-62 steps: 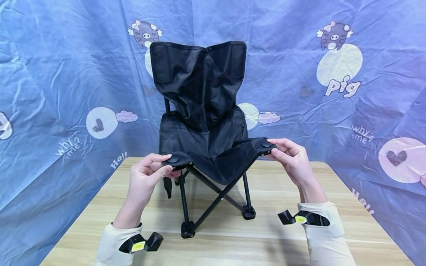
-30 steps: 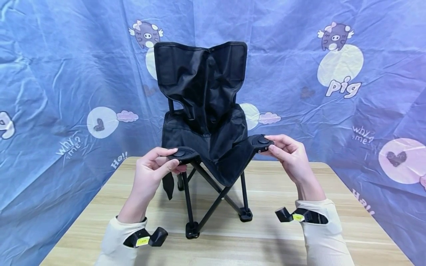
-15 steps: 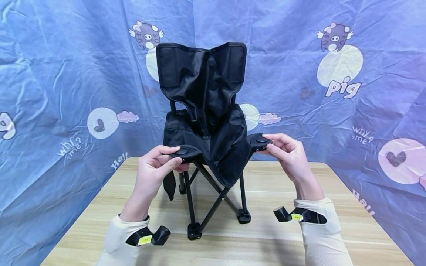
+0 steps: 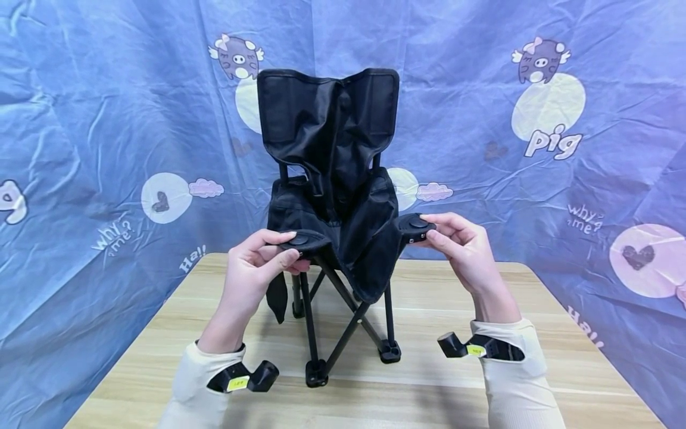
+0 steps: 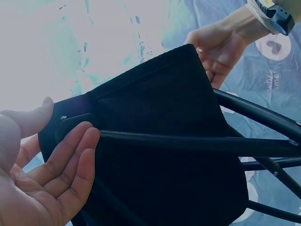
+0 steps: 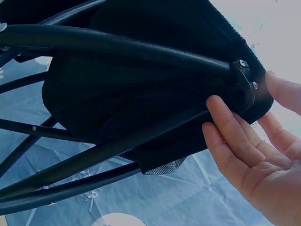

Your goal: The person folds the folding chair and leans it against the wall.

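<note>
Left fingers (image 4: 272,236), right fingers (image 4: 451,221) mid-pinch

Chair (image 4: 339,193): cloth w/ sheen; tbl (image 4: 429,298): smooth wood.

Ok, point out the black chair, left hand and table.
Black chair (image 4: 343,193), head view: lower backrest.
Left hand (image 4: 252,262), head view: middle of the hand.
Table (image 4: 380,399), head view: bare near surface.

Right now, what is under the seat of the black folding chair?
Under the fabric seat, crossed tubular legs stand on the wood-grain tabletop. In the head view, the drooping seat front and left hand hide some upper leg parts.
</note>
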`<control>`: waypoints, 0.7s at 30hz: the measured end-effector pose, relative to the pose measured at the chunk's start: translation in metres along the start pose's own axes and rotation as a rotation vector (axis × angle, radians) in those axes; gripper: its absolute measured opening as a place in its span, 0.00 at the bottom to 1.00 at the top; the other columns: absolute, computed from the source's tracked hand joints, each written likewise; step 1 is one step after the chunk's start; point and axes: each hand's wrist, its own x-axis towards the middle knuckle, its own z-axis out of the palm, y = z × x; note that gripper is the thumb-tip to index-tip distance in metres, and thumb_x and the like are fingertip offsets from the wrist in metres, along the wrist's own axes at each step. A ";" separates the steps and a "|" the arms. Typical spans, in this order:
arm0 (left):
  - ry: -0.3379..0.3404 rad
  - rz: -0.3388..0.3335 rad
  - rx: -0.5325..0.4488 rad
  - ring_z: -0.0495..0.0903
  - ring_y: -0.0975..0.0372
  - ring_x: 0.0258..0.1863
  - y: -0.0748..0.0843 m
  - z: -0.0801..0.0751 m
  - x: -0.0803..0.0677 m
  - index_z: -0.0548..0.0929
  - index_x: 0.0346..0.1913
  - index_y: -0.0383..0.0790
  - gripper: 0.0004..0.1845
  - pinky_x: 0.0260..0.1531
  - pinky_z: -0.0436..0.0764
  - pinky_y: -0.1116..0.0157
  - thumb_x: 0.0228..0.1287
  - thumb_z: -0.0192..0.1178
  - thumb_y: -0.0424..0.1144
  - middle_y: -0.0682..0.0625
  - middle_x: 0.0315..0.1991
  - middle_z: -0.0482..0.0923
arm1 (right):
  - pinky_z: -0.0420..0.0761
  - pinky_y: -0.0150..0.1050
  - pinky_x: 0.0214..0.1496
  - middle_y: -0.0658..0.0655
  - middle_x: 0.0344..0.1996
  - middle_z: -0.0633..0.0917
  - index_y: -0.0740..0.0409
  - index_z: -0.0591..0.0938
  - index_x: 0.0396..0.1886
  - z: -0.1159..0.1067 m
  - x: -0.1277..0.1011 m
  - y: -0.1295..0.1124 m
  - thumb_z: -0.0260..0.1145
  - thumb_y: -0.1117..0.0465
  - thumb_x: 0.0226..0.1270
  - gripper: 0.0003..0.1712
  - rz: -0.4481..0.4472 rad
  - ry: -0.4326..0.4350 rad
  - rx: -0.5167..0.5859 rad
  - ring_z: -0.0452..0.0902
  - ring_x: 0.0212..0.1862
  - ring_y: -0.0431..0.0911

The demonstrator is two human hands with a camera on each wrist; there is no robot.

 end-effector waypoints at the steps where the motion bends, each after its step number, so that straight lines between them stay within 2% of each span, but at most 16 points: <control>1: -0.001 0.003 -0.003 0.88 0.59 0.28 0.000 0.001 0.001 0.86 0.46 0.44 0.20 0.32 0.88 0.62 0.60 0.59 0.16 0.47 0.29 0.88 | 0.84 0.41 0.52 0.61 0.42 0.88 0.69 0.83 0.52 0.000 0.000 0.000 0.53 0.81 0.69 0.18 -0.004 -0.004 0.004 0.88 0.40 0.51; 8: -0.012 0.016 -0.027 0.88 0.59 0.27 0.001 0.005 0.003 0.86 0.46 0.44 0.20 0.32 0.88 0.61 0.60 0.59 0.16 0.47 0.30 0.88 | 0.84 0.41 0.52 0.60 0.43 0.88 0.68 0.83 0.51 0.003 0.001 -0.001 0.54 0.81 0.69 0.18 -0.010 -0.007 0.004 0.88 0.41 0.51; 15: -0.019 -0.003 -0.031 0.88 0.59 0.28 0.005 0.008 0.004 0.86 0.46 0.46 0.20 0.33 0.88 0.63 0.61 0.60 0.18 0.47 0.30 0.88 | 0.84 0.41 0.52 0.61 0.42 0.88 0.68 0.83 0.51 0.007 0.002 -0.003 0.54 0.80 0.69 0.17 -0.013 -0.006 -0.006 0.88 0.40 0.51; 21: -0.013 -0.015 -0.014 0.88 0.59 0.27 0.008 0.013 0.006 0.86 0.46 0.41 0.19 0.32 0.87 0.63 0.60 0.59 0.16 0.47 0.28 0.87 | 0.84 0.41 0.52 0.61 0.41 0.88 0.68 0.83 0.52 0.010 0.004 -0.003 0.54 0.80 0.70 0.17 -0.017 -0.009 0.004 0.88 0.40 0.51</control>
